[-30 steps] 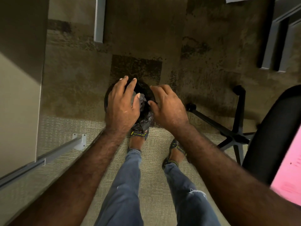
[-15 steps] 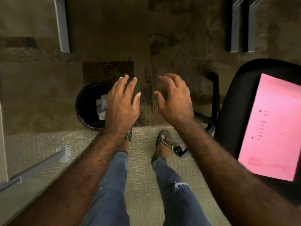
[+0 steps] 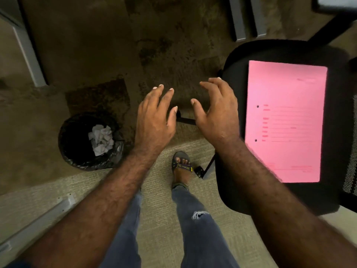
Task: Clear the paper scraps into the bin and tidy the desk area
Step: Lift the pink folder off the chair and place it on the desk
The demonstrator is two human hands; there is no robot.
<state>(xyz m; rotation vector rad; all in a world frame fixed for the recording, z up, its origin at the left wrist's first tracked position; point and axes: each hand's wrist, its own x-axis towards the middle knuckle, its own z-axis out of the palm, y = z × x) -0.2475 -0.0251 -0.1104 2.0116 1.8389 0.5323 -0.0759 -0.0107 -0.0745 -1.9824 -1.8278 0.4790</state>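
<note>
Your left hand [image 3: 154, 120] has its fingers [image 3: 161, 95] straight and slightly spread, palm down, holding nothing; your right hand [image 3: 216, 113] hangs beside it with fingers [image 3: 214, 87] loosely bent and thumb out, also holding nothing; the two hands are near each other but apart, both in the air above the carpet [image 3: 92, 45].

Between and beneath the hands a black leg of the chair base [image 3: 186, 120] runs across the floor; a castor [image 3: 199, 172] sits just beside your sandalled foot [image 3: 181, 167]; your jeans [image 3: 201, 225] show a rip at the knee.

The paper scraps [image 3: 101, 139] lie crumpled inside the bin [image 3: 77, 157], white against its black liner; the bin stands on the carpet to the left of your left forearm, near the line where dark carpet meets the paler mat [image 3: 160, 213].

To the right of your right hand stands the black office chair [image 3: 237, 60], its seat edge just beside your knuckles; a pink sheet [image 3: 286, 120] lies flat on the seat, reaching close to the seat's near edge, with two punched holes along its left side and rows of print too blurred to read.

Grey metal desk legs [image 3: 29, 53] stand at the far left, and another grey pair [image 3: 239, 22] at the top.
</note>
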